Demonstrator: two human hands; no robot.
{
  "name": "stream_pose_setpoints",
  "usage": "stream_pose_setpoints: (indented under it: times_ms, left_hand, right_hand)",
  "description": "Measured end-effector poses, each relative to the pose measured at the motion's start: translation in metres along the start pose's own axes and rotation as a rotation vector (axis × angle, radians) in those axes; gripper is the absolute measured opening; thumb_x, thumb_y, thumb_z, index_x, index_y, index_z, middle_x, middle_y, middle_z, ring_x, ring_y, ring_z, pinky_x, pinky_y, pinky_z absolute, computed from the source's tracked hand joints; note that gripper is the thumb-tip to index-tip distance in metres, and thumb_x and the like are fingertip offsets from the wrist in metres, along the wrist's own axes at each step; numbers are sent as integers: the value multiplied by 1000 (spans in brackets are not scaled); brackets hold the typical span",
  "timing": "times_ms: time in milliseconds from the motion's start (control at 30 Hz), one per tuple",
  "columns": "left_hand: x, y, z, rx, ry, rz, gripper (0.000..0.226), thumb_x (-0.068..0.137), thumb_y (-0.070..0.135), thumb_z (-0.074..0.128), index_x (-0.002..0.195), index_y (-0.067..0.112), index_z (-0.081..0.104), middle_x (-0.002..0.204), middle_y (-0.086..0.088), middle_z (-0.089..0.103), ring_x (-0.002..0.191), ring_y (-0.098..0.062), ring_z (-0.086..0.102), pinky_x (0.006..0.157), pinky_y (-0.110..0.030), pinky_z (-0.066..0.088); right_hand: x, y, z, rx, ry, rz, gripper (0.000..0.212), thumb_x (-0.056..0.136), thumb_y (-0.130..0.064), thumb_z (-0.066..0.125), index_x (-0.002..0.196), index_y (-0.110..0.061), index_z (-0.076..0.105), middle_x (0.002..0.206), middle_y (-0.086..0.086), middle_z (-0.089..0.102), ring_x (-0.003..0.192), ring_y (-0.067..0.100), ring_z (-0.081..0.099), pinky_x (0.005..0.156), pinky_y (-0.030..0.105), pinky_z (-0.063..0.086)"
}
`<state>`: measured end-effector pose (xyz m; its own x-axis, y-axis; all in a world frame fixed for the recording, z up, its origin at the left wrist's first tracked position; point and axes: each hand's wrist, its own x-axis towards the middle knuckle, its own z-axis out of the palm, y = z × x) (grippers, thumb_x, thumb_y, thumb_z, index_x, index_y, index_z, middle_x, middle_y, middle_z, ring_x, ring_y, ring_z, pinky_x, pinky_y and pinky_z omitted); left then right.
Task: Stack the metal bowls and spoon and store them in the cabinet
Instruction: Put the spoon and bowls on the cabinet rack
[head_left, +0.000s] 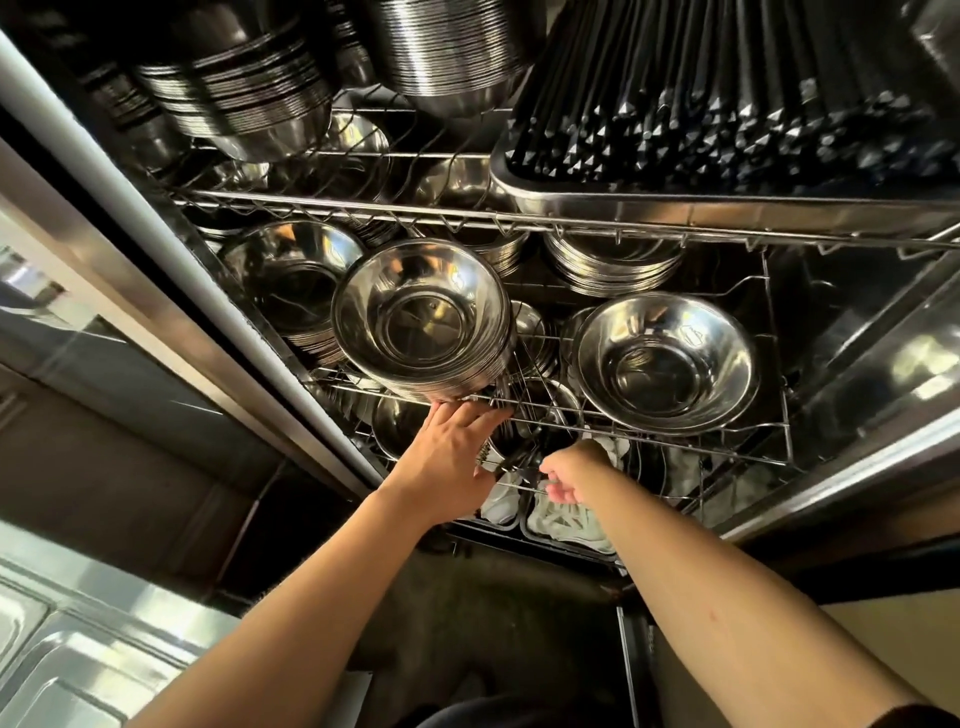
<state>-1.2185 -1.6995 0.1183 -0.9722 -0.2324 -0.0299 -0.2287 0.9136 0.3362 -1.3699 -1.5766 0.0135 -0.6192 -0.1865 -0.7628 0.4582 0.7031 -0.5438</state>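
A tilted stack of metal bowls (421, 322) rests at the front left of the cabinet's middle wire shelf (675, 439). My left hand (449, 452) holds it from below, fingertips against its lower side. A second stack of metal bowls (665, 364) sits to the right on the same shelf. My right hand (569, 475) is just under that shelf's front rail with its fingers curled. Thin metal utensil handles (511, 462) lie between my two hands. Whether my right hand grips them is unclear.
The upper wire shelf (363, 200) carries more bowl stacks (244, 88) and a steel tray of dark chopsticks (727, 130). Further bowl and plate stacks (613, 265) stand at the back. White cloths (566, 519) lie in trays on the bottom level. A steel door frame (171, 270) runs along the left.
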Motion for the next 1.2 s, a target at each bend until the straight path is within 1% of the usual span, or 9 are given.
stream_pose_setpoints:
  times_ms: [133,233,400,700,800,867,967,1067,1200]
  left_hand:
    - [0,1,-2,15,-24,-2,78,79,24,59,152,29,31,148,0,42,136,-23,27,119,-44,18]
    - [1,0,-2,56,-12,16,75,82,26,59,152,27,33,148,-1,43,136,-24,29,119,-44,20]
    - [5,4,1,197,1,39,70,87,42,56,151,23,33,147,-3,45,135,-28,34,116,-40,25]
    - [24,31,-11,88,54,43,60,89,49,57,141,22,44,130,-5,58,119,-29,51,97,-40,46]
    - [39,48,-18,48,59,111,63,88,51,58,142,24,41,133,-4,55,122,-29,51,96,-43,49]
    - [50,58,-21,50,57,157,68,87,55,57,144,24,37,137,-5,52,126,-30,46,97,-43,47]
    - [69,67,-22,77,32,197,83,83,67,54,150,26,27,149,-4,41,137,-28,36,106,-45,41]
    - [84,71,-17,138,-62,177,100,78,81,44,156,27,11,163,-2,20,149,-28,16,114,-49,29]
    - [93,72,-7,165,-168,134,111,71,91,30,157,29,-4,167,-1,-4,151,-24,-5,119,-48,9]
  right_hand:
    - [-17,8,-6,-106,52,-117,20,86,-11,73,100,-4,60,90,14,73,59,19,67,48,29,58]
    - [-39,15,-18,-318,105,-324,22,84,-26,68,100,-18,56,91,3,68,73,18,69,56,31,56]
    - [-89,30,-49,-589,215,-580,29,89,-43,65,112,-26,61,90,-10,65,73,8,64,62,29,52]
    - [-162,24,-112,-553,554,-769,27,92,-42,66,112,-26,63,107,-9,64,85,9,64,71,27,53]
    - [-165,15,-130,-547,619,-746,46,86,-41,74,127,-25,57,123,-6,54,87,11,61,71,27,49]
    - [-163,9,-139,-559,637,-715,69,81,-43,79,140,-22,49,138,0,46,113,20,56,87,32,48]
    - [-159,-2,-148,-568,620,-641,101,74,-47,85,154,-18,30,159,10,26,147,29,28,113,46,34]
    - [-152,-12,-155,-539,573,-560,121,65,-48,91,159,-22,19,168,12,8,154,30,10,118,51,25]
    - [-140,-15,-163,-460,464,-522,131,53,-47,95,158,-30,18,168,6,16,155,23,-1,118,52,24]
